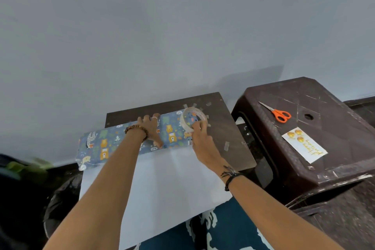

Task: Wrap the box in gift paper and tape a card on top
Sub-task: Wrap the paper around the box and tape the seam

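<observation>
The box (pixel 129 142) is seen partly covered in blue gift paper (pixel 172 178) printed with small orange and green animals; the paper's white underside is spread toward the viewer over the dark surface (pixel 229 128). The left hand (pixel 151 130) is laid on top of the box, its fingers spread apart and pressed flat. A roll of clear tape (pixel 192 118) is pinched by the right hand (pixel 200 136) at the box's right end. A card (pixel 304 145) and orange-handled scissors (pixel 277 112) are seen on a brown plastic stool (pixel 334 148) to the right.
</observation>
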Motion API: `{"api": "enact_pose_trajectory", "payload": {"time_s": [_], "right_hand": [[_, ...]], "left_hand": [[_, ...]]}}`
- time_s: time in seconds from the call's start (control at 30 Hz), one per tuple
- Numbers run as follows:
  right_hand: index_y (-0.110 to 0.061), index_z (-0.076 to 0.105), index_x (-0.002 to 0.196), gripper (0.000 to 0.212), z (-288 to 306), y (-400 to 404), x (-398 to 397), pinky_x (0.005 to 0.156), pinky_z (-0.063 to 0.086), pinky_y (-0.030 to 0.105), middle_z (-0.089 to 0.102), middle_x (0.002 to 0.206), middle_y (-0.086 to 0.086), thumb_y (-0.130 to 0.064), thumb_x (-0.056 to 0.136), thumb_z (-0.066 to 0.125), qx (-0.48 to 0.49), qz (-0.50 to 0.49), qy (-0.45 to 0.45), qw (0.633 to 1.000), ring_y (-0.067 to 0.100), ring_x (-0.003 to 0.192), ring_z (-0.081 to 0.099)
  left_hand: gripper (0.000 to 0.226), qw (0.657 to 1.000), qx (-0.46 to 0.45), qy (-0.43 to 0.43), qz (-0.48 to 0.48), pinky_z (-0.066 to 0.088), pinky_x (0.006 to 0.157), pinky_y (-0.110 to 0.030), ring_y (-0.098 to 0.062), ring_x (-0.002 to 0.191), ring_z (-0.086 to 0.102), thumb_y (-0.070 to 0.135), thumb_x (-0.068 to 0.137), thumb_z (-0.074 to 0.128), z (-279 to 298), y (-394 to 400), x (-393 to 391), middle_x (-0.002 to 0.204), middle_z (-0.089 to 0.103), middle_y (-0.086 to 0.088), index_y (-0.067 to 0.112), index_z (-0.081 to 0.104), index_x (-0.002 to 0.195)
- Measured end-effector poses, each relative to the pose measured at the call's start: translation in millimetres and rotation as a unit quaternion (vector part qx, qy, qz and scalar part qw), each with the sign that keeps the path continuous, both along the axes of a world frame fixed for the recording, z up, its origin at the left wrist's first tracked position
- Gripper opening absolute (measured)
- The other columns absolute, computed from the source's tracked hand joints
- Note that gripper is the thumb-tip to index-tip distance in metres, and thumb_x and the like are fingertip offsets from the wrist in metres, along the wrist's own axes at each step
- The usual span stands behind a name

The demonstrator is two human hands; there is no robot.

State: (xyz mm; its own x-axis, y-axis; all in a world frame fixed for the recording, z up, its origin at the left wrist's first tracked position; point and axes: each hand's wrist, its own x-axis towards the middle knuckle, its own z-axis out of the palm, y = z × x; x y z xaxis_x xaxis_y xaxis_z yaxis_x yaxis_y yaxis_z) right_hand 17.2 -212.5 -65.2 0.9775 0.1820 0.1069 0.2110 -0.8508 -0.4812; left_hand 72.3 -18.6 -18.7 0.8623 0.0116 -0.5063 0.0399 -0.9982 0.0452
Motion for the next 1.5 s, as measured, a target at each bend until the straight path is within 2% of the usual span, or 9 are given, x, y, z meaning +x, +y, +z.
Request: {"api": "enact_pose_trajectory", "payload": {"time_s": [0.2,0.43,0.63,0.8,0.9,1.03,1.23,1.37,1.5], "right_hand": [[-0.009,0.050,0.113,0.018,21.7,-40.0,12.6,0.058,0.044,0.029,0.041,0.125,0.010,-0.014,0.096,0.046,-0.033,-0.041,-0.059,0.997,0.031,0.073,0.062],[-0.008,0.057,0.113,0.022,10.9,-79.6,51.9,0.064,0.037,0.025,0.041,0.109,0.006,-0.009,0.094,0.045,-0.026,-0.069,-0.022,0.997,0.020,0.081,0.050],[-0.011,0.056,0.123,0.031,3.2,-83.2,72.5,0.079,0.047,0.030,0.044,0.123,0.008,-0.004,0.095,0.044,-0.022,-0.020,-0.004,1.000,0.027,0.097,0.059],[-0.012,0.053,0.121,0.032,24.5,-125.6,78.9,0.084,0.049,0.025,0.050,0.125,0.007,-0.003,0.091,0.048,-0.092,-0.083,-0.087,0.988,0.021,0.106,0.055],[-0.009,0.043,0.131,0.040,36.2,-179.6,73.9,0.092,0.041,0.036,0.042,0.135,0.013,-0.009,0.092,0.048,-0.147,-0.229,-0.056,0.961,0.029,0.120,0.044],[-0.002,0.055,0.115,0.029,35.7,-218.9,57.8,0.085,0.044,0.040,0.051,0.123,0.018,-0.020,0.092,0.050,-0.145,-0.281,0.085,0.945,0.036,0.113,0.050],[-0.006,0.054,0.105,0.029,62.0,-189.3,34.4,0.068,0.039,0.031,0.058,0.103,0.012,-0.032,0.091,0.052,-0.085,-0.241,0.021,0.967,0.029,0.090,0.057],[-0.010,0.045,0.111,0.038,72.4,-126.1,13.3,0.066,0.044,0.028,0.056,0.104,0.007,-0.040,0.090,0.055,-0.079,-0.182,-0.016,0.980,0.020,0.086,0.057],[-0.011,0.046,0.112,0.036,42.3,-78.2,-13.9,0.074,0.048,0.028,0.054,0.113,0.009,-0.040,0.091,0.050,-0.119,-0.160,0.023,0.980,0.022,0.098,0.058]], "left_hand": [[0.113,0.993,-0.094,-0.072,-0.021,0.004,0.110,-0.062,-0.028,0.144,-0.009,0.052,0.067,0.074,16.1,-43.5,3.0,0.156,-0.011,-0.006,0.026,0.001,0.149],[0.036,0.948,-0.068,-0.228,-0.213,0.010,0.113,-0.057,-0.016,0.138,0.029,0.019,0.095,0.045,-1.1,-141.9,19.1,0.145,0.038,0.003,0.027,0.050,0.130],[0.028,0.960,0.037,-0.204,-0.189,0.009,0.112,-0.060,-0.017,0.131,0.037,0.012,0.096,0.039,-18.1,-150.5,34.0,0.129,0.053,-0.003,0.018,0.059,0.114],[0.027,0.927,-0.087,-0.314,-0.186,0.037,0.102,-0.041,-0.023,0.112,0.055,0.016,0.096,0.038,-2.6,-208.9,32.6,0.116,0.061,-0.003,0.016,0.060,0.111],[0.028,0.915,-0.226,-0.251,-0.219,0.042,0.099,-0.043,-0.026,0.116,0.054,0.008,0.094,0.041,7.5,-262.6,23.6,0.116,0.060,-0.009,0.010,0.060,0.114],[0.040,0.942,-0.235,-0.106,-0.213,0.014,0.114,-0.046,-0.029,0.135,0.032,-0.002,0.092,0.036,2.2,-299.2,4.3,0.135,0.044,-0.018,0.004,0.049,0.128],[0.042,0.903,-0.402,-0.140,-0.051,0.050,0.089,-0.041,-0.030,0.100,0.061,0.002,0.095,0.035,12.8,-271.4,-30.9,0.121,0.058,-0.011,0.016,0.046,0.133],[0.035,0.879,-0.382,-0.283,-0.045,0.039,0.097,-0.018,-0.016,0.111,0.058,0.006,0.097,0.040,13.0,-207.4,-43.8,0.124,0.060,-0.004,0.015,0.053,0.129],[0.035,0.910,-0.307,-0.272,-0.060,0.034,0.102,-0.022,-0.017,0.122,0.050,0.008,0.096,0.041,-0.7,-131.6,-55.9,0.132,0.055,-0.003,0.013,0.053,0.129]]}}
